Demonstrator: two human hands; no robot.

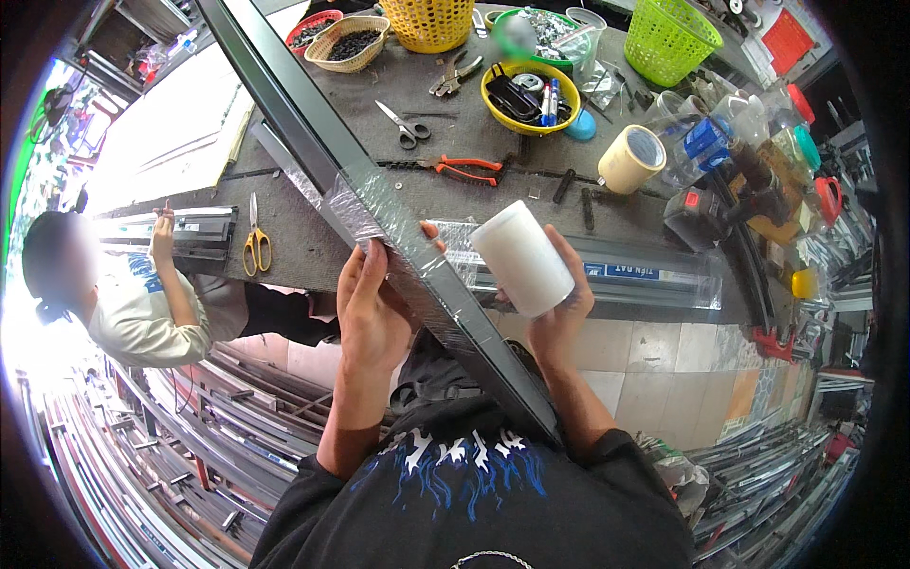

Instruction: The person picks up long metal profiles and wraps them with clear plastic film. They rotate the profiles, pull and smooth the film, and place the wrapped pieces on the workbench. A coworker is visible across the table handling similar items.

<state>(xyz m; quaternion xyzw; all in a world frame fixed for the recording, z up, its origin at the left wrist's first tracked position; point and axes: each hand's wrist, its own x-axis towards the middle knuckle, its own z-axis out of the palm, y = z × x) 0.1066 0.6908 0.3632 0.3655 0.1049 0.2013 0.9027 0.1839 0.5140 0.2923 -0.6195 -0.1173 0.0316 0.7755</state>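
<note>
A long dark metal profile (308, 104) slants across the view from the upper left down to my chest. Clear stretch film (374, 213) is wrapped around its middle and lower part. My left hand (373, 308) grips the profile from below, the thumb on the near side and fingertips showing past the far edge. A white roll of stretch film (524, 259) sits in my right hand (564, 318), just right of the profile, with fingers around its side and lower end. Film near the roll is too transparent to trace fully.
The grey worktable (332, 251) bears orange-handled pliers (464, 169), black scissors (406, 128), yellow-handled scissors (256, 248), a tape roll (632, 159), a yellow bowl (531, 123) and a cordless drill (701, 213). Wrapped profiles (645, 284) lie along its near edge. Another person (142, 303) works at the left.
</note>
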